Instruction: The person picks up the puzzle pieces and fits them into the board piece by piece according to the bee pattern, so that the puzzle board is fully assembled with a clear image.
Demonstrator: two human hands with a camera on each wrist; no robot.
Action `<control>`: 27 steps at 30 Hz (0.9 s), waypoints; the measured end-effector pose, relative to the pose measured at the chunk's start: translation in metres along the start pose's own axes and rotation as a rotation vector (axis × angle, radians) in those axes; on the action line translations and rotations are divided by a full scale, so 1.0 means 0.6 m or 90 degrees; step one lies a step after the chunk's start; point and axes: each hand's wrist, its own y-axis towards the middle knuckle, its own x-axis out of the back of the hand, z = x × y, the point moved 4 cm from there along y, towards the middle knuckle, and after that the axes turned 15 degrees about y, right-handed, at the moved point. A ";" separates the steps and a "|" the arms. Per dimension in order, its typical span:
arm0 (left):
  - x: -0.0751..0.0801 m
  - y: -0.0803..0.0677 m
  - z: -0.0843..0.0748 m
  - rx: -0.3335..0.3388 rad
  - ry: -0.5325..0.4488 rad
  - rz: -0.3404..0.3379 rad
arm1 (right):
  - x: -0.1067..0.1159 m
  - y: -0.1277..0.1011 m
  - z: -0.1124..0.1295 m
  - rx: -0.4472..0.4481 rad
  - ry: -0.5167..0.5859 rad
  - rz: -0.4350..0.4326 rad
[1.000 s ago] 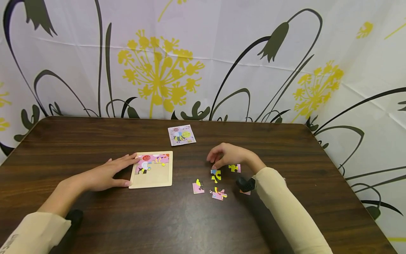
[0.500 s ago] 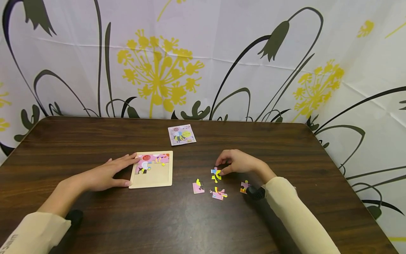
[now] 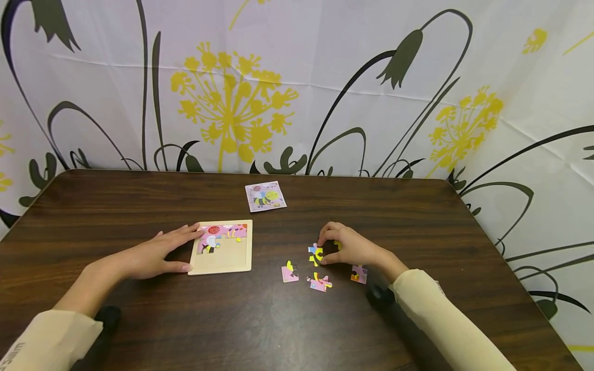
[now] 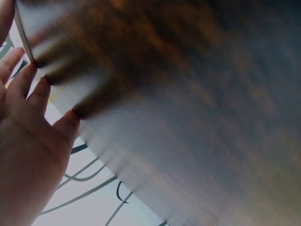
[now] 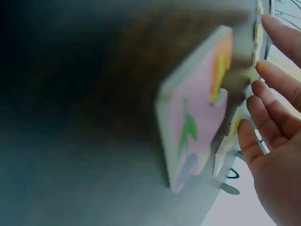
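Both hands rest on the counter (image 3: 260, 330). Right hand (image 3: 349, 247), right of centre in the head view, has its fingers curled down onto a small puzzle piece (image 3: 315, 254), yellow and blue with knobbed edges, lying flat; thumb and fingertips pinch its right side. The piece is too small and irregular to give a clear long axis. In the right wrist view a pink piece (image 5: 200, 117) with green and orange marks fills the middle, blurred, seen edge-on as thick flat board, with the fingers (image 5: 263, 127) just beside it at right.

Three more loose pieces lie near that hand: a pink one (image 3: 290, 273) lower left of it, a pink-and-yellow one (image 3: 319, 282) just below, and a pink one (image 3: 359, 274) by the wrist.

Left hand (image 3: 155, 255), left of centre, lies flat with fingers straight, fingertips touching the left edge of a pale wooden tray (image 3: 221, 263). The shallow square tray holds fitted pink pieces (image 3: 221, 235) along its top row; its lower part shows bare wood.

A small printed card (image 3: 265, 196) lies flat further back. Behind the dark wood-grain counter hangs a white floral curtain (image 3: 297, 87).
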 end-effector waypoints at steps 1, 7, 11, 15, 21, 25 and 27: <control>0.000 0.000 0.000 0.001 0.000 0.001 | -0.001 -0.001 0.000 -0.002 -0.001 -0.003; 0.000 0.001 0.001 0.003 0.000 0.004 | -0.003 -0.002 0.000 -0.006 -0.005 -0.009; 0.000 0.000 0.000 0.000 0.001 0.003 | -0.005 -0.003 0.002 -0.002 -0.016 -0.013; 0.000 0.000 0.000 -0.004 0.006 0.002 | -0.008 -0.005 0.004 0.019 -0.036 -0.015; 0.000 0.000 0.000 -0.007 0.005 0.001 | -0.013 -0.006 0.008 0.056 -0.059 -0.009; 0.000 0.000 0.000 -0.006 0.003 0.005 | -0.013 -0.007 0.010 0.058 -0.054 -0.007; 0.000 0.000 0.000 -0.003 0.001 0.006 | -0.013 -0.007 0.011 0.058 -0.053 -0.005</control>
